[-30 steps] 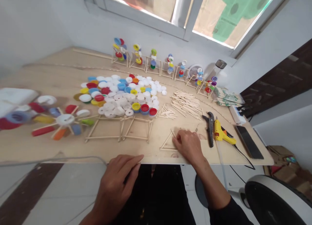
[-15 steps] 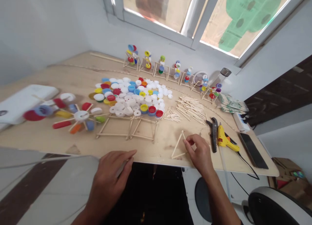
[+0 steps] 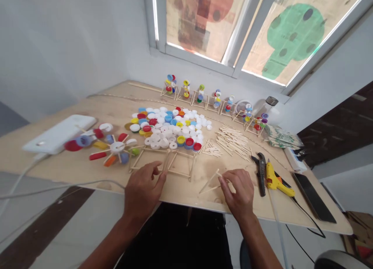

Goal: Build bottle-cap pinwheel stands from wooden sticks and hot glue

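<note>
Right hand (image 3: 238, 189): thumb and fingertips pinched on the stick triangle (image 3: 209, 181), which lies at their 9 o'clock, near stick sloping from about 1:30 to 7:30. Right nearer; left hand (image 3: 142, 189) well off at the triangle's 9 o'clock, thumb and fingers apart, beside square stick frames (image 3: 178, 175); contact unclear. Versus half a second ago: left further over the table (image 3: 186, 193), triangle tilted lower.

Grey-framed window (image 3: 255, 31) at upper right. White device (image 3: 55, 133), cable (image 3: 21, 176) attached, lies at left. Small fan (image 3: 242, 105) and dark-capped bottle (image 3: 266, 106) stand right of centre; dark phone (image 3: 314, 197) lies flat at lower right.
</note>
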Tool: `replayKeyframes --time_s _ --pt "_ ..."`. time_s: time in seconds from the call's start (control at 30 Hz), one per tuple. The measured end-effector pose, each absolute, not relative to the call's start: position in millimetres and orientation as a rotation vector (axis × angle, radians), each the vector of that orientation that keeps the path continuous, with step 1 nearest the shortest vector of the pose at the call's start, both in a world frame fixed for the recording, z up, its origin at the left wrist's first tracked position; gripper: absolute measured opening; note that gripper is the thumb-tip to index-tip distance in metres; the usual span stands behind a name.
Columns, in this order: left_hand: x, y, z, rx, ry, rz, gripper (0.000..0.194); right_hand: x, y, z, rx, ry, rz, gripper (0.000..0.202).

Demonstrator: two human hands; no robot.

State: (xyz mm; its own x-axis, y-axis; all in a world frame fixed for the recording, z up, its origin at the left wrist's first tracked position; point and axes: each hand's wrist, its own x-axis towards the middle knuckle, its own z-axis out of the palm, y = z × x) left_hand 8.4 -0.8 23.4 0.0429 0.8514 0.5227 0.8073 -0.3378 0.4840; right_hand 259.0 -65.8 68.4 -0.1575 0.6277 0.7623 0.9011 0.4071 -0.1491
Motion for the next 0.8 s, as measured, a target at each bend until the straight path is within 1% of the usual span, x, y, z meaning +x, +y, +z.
replayKeyframes --time_s 0.13,0.33,0.5,0.8 --pt "13 13 22 2.222 1.956 1.108 0.037 254 -68 66 -1.295 -1.869 -0.406 0.007" --pt "20 23 21 2.411 2.022 0.872 0.031 250 -73 66 -1.254 -1.865 -0.391 0.008" --pt "16 22 22 2.443 2.006 0.847 0.029 251 -79 65 -1.253 -1.841 -0.392 0.010" --pt "-2 25 24 2.448 2.038 0.946 0.029 255 -88 58 -1.267 -1.823 -0.376 0.008"
